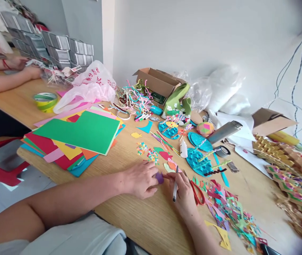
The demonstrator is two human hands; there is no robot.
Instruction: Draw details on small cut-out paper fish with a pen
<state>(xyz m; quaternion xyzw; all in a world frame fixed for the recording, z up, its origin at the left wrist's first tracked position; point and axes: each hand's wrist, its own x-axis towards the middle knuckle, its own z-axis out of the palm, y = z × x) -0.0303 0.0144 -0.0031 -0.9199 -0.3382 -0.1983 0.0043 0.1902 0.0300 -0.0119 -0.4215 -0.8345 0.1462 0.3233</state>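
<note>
Background: pale wall [206, 32] beyond both grips, wooden tabletop [132, 223] beneath them.
Purple paper piece [159, 177]: between the two grips, right at the fingertips; too small and blurred to tell any marks on it.
Left grip [141, 180]: curled, apparently pinching the left side of the purple paper piece, back of the hand upward.
Right grip [184, 193]: closed around a grey pen [175, 187], index fingertip reaching to the purple paper piece's right edge; pen slanting through the fingers.
Fish cutouts [165, 155]: just beyond the grips, in red, orange and green.
Confetti dots [142, 148]: two small heaps just beyond the left grip.
Scissors [198, 193]: red-handled, just right of the right grip, lying unheld.
Paper scraps [227, 205]: in a loose spread farther right of the right grip.
Paper stack [84, 129]: beyond the left grip and off to its left, green sheet on top.
Step in hand: seemingly positioning the small purple cutout, pen at the ready.
Next move: probably calling for a steady left pinch, purple paper flat on the tabletop and, for any marking, pen tip brought over it.
</note>
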